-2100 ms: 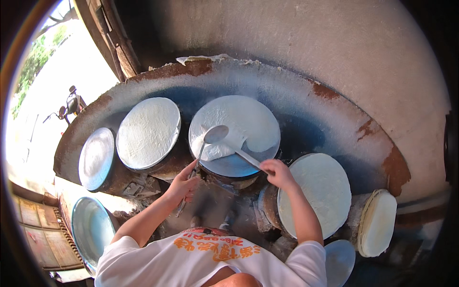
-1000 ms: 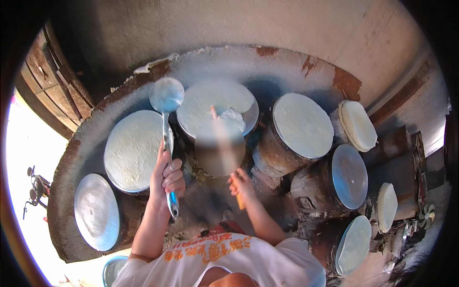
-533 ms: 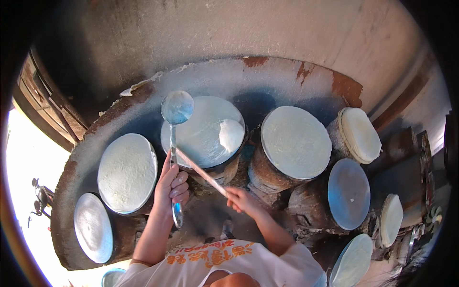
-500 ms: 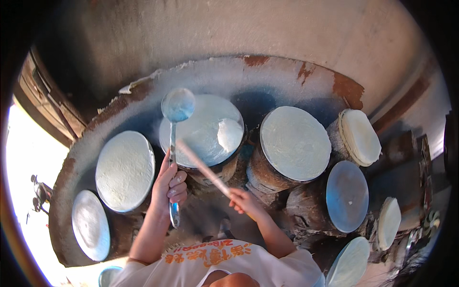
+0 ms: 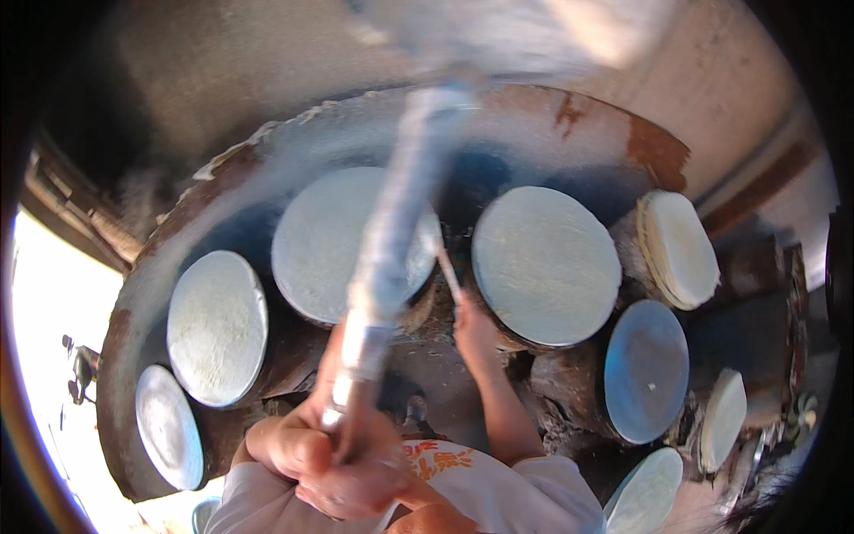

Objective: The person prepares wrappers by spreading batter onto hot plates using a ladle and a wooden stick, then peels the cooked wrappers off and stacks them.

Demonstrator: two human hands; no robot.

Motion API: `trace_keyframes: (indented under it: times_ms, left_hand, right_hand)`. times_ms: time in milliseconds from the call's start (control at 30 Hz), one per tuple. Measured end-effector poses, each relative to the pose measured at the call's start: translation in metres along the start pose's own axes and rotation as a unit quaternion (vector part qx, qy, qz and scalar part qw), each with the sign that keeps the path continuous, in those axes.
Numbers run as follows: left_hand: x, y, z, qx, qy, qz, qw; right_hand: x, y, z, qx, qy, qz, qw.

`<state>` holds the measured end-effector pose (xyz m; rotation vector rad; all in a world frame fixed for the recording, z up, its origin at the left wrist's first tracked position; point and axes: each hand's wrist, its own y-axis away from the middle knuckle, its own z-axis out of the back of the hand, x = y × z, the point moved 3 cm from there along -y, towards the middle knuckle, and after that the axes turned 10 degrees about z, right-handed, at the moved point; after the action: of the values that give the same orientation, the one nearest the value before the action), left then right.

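My left hand (image 5: 329,454) is raised close to the camera, its fingers wrapped round the handle of a metal ladle (image 5: 396,214). The ladle is tilted up and away, and its bowl is smeared by motion at the top of the view. Over the second round griddle from the left (image 5: 329,240), coated with pale batter, my right hand (image 5: 474,322) grips a thin wooden stick (image 5: 449,271). The stick's far end meets that griddle's right side; the ladle hides part of the griddle's surface.
Several round griddles on drum-like stands curve around me, including a batter-covered one (image 5: 547,265) right of centre and a bare bluish one (image 5: 647,369). A stack of thin pale flatbreads (image 5: 680,249) stands at the right. A rusty, whitened curved wall (image 5: 534,111) runs behind.
The ladle has swung up toward the camera with my left hand. My right hand and its stick have moved forward and right. The thick white mound on the griddle no longer shows.
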<state>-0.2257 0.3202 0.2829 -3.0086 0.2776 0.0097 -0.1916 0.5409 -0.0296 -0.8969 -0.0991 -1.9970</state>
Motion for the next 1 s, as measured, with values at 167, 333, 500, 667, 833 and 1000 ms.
trace_keyframes:
  times_ms: [167, 333, 500, 667, 833, 1000]
  left_hand:
    - [-0.045, 0.000, 0.057, -0.046, -0.007, -0.153, 0.987]
    - [-0.115, 0.010, 0.147, -0.209, 0.106, -0.154, 0.960]
    - [-0.143, 0.022, 0.182, -0.259, 0.071, -0.192, 0.944]
    - [-0.106, 0.011, 0.232, -0.402, -0.042, -0.258, 0.878]
    - [-0.072, 0.001, 0.257, -0.215, 0.159, -0.278, 0.923]
    - [-0.055, 0.039, 0.147, 0.092, 0.301, -0.206, 0.926]
  right_hand:
    - [0.001, -0.020, 0.015, 0.030, 0.071, 0.022, 0.997]
    - [-0.006, -0.026, 0.010, 0.087, 0.046, 0.066, 0.993]
    - [0.019, -0.008, 0.009, 0.057, -0.019, 0.101, 0.993]
    - [0.031, 0.076, -0.032, 0.125, -0.353, -0.270, 0.887]
    - [0.052, 0.052, -0.064, -0.041, -0.125, 0.102, 0.986]
    - [0.040, 0.003, -0.013, -0.086, -0.200, 0.104, 0.970]
